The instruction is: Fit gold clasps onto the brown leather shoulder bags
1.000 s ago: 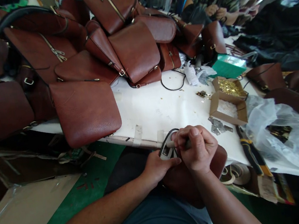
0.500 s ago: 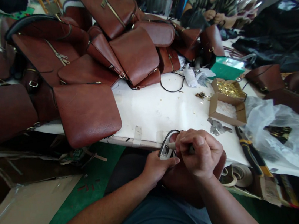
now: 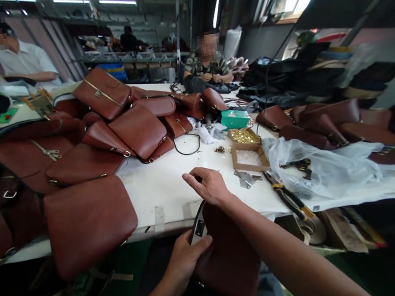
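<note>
A brown leather bag [image 3: 233, 261] is held at six o'clock, below the white table [image 3: 152, 194], its rim grasped by the left hand [image 3: 187, 256]. At its twelve o'clock the right hand [image 3: 208, 184] is curled; whether anything is gripped cannot be told. Pliers [image 3: 283, 193] are laid at two o'clock, gold-coloured fittings [image 3: 244, 136] heaped at one.

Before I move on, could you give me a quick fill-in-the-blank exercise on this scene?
The ____ hand grips the edge of a brown bag.
The pliers have handles that are black and ____.
The cardboard box nearer the pliers has something ____ in it.
Missing words: left; yellow; white.
</note>
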`<action>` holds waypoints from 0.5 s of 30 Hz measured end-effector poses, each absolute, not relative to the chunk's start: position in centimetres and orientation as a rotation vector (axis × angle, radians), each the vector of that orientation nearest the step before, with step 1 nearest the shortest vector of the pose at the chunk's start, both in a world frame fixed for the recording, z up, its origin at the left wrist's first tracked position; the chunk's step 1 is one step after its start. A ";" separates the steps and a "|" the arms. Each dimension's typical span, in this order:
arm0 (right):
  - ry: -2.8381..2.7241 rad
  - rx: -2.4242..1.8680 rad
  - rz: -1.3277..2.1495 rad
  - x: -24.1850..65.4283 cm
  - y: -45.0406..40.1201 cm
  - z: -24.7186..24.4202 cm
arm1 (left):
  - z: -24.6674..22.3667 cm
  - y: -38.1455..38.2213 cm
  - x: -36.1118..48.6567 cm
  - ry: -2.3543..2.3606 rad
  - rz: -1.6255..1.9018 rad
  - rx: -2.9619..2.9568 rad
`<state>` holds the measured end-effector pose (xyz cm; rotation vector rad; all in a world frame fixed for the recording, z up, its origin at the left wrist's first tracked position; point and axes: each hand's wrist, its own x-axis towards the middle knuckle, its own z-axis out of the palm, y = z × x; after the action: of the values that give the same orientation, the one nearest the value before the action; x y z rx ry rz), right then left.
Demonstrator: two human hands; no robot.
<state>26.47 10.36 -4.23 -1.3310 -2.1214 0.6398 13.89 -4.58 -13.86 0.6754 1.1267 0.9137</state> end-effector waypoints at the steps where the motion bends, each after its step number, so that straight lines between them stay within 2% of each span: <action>1: -2.213 -1.404 0.638 27.1 11.6 -4.7 | -13.9 -4.4 13.7 1.098 0.900 0.689; 4: -2.323 -1.455 0.672 29.2 12.9 -6.2 | -13.6 -4.0 13.1 1.063 0.814 0.768; 7: -2.342 -1.343 0.637 31.1 10.5 -7.3 | -12.8 -3.9 11.1 1.156 0.744 1.091; 9: -2.443 -1.231 0.575 32.1 8.2 -8.4 | -12.0 -4.1 8.1 1.406 0.851 1.506; 12: -2.534 -1.214 0.414 33.2 5.9 -10.7 | -11.5 -4.3 1.9 2.080 1.003 2.015; 13: -2.494 -1.269 0.355 33.4 5.6 -11.5 | -11.6 -4.2 -0.1 2.325 0.968 2.037; 15: -2.393 -1.394 0.307 33.8 5.5 -12.6 | -12.4 -3.8 -3.0 2.466 0.630 2.121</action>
<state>33.81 5.45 -12.65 -1.3939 -2.3935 0.3070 -3.03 -3.80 -12.36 2.1208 2.4656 0.6302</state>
